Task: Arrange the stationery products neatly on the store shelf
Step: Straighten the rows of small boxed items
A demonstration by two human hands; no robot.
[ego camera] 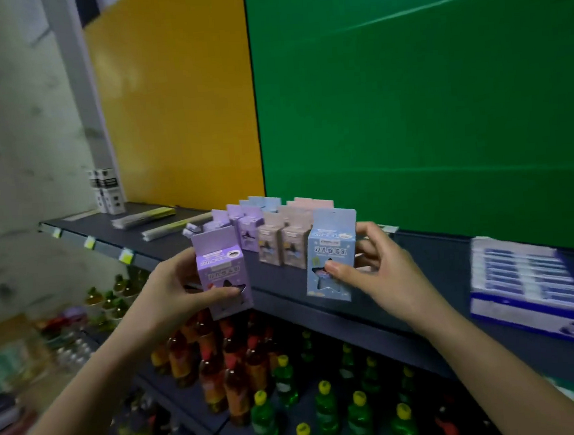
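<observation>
My left hand (178,291) grips a purple box (221,267) and holds it upright just in front of the dark shelf (437,267). A light blue box (333,251) is gripped by my right hand (375,272), thumb on its front, at the shelf's front edge. Behind both stand rows of matching boxes: purple ones (245,227), pink ones (282,241) and blue ones (260,202) at the back. The view is blurred.
A blue and white display carton (531,287) lies on the shelf at the right. Flat packs (148,216) and black and white boxes (106,190) sit at the left end. Bottles (243,375) fill the lower shelf. Yellow and green panels back the shelf.
</observation>
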